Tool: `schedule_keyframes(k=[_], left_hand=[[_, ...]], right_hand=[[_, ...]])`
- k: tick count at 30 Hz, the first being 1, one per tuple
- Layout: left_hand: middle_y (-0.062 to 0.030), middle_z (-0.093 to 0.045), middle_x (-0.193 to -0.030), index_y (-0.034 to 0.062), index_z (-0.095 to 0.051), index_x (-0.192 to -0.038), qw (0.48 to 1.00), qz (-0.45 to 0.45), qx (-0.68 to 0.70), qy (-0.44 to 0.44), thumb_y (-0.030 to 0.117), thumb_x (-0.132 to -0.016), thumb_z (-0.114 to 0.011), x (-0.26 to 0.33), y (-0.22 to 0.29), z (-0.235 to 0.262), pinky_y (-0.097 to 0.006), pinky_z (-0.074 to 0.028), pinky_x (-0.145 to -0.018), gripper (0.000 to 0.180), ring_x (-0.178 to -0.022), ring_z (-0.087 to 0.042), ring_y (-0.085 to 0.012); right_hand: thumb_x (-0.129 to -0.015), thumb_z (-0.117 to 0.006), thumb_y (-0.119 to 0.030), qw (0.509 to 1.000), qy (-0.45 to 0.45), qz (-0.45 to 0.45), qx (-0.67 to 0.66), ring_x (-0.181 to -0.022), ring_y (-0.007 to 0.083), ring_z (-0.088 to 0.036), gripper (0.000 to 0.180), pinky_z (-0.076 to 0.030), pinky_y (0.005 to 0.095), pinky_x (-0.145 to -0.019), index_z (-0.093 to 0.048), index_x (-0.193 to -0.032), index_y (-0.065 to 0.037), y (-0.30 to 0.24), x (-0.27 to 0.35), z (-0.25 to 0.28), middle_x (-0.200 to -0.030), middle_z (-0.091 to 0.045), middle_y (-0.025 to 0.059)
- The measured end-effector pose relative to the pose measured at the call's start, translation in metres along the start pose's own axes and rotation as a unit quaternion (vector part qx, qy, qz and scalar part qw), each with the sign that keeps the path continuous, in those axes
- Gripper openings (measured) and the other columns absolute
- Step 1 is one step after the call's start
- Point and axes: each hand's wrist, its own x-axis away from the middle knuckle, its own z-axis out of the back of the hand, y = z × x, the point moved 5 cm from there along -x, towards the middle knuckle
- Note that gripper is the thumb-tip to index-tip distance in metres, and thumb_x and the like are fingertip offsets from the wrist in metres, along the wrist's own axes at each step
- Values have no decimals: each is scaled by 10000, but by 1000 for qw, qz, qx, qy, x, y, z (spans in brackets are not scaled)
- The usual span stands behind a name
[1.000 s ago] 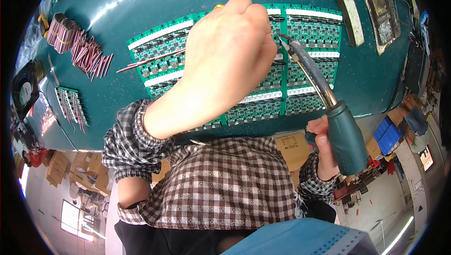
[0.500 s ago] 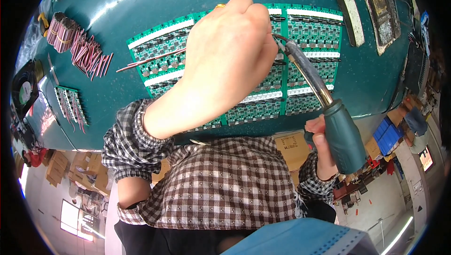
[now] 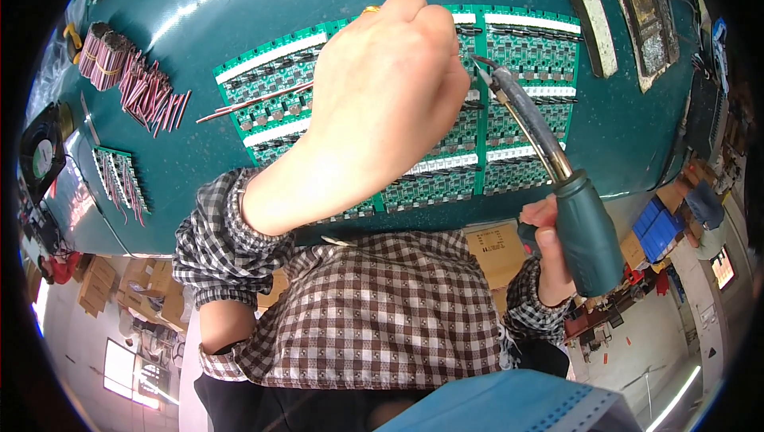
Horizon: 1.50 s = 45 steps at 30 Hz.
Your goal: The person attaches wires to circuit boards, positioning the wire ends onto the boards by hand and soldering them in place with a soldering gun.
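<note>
Bundled red wires [image 3: 135,86] lie at the teal bench's left. The left hand [image 3: 382,105], closed in a fist, hovers over a panel of green circuit boards [image 3: 509,125]. The right hand [image 3: 549,253] grips a soldering iron [image 3: 585,233], tip at the boards. How many joints are finished cannot be told.
</note>
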Motion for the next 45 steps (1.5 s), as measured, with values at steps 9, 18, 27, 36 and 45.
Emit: schedule_keyframes(k=[9,18,27,36,45], left_hand=[[-67,-483,-686,53,-555,-761,1000,-8,9,4,42,-724,-644,-6,7,-2,-346,-401,-537,96,-591,-515,-239],[-127,-539,-768,36,-560,-779,999,8,15,-39,25,-747,-631,3,0,12,-405,-452,-603,78,-687,-563,-334],[-132,-536,-791,51,-571,-843,999,-6,-16,-45,37,-773,-629,10,3,14,-416,-459,-628,92,-724,-566,-342],[-112,-542,-775,38,-575,-835,999,-44,-23,-2,33,-784,-638,11,4,8,-380,-453,-595,81,-691,-571,-311],[-119,-533,-777,24,-557,-844,998,-50,4,43,46,-814,-636,11,-5,7,-372,-449,-591,87,-686,-563,-315]], right_hand=[[-774,-707,-23,999,-6,3,42,-834,197,-657,439,-538,328,-758,-526,-1164,67,-7,-4,5,-939,-664,151],[-877,-559,-106,875,398,231,-152,-849,243,-622,282,-556,334,-730,-570,-1085,84,-33,3,73,-966,-588,165],[-961,-384,-222,898,403,163,63,-875,261,-635,425,-561,361,-786,-596,-1054,134,-17,-45,84,-1160,-563,215],[-936,-481,-126,902,378,206,37,-899,295,-660,306,-567,354,-706,-579,-1139,81,-3,-4,85,-1213,-573,215],[-868,-563,-130,992,81,33,-94,-831,288,-665,348,-587,322,-621,-523,-1115,112,1,-4,-3,-925,-602,168]])
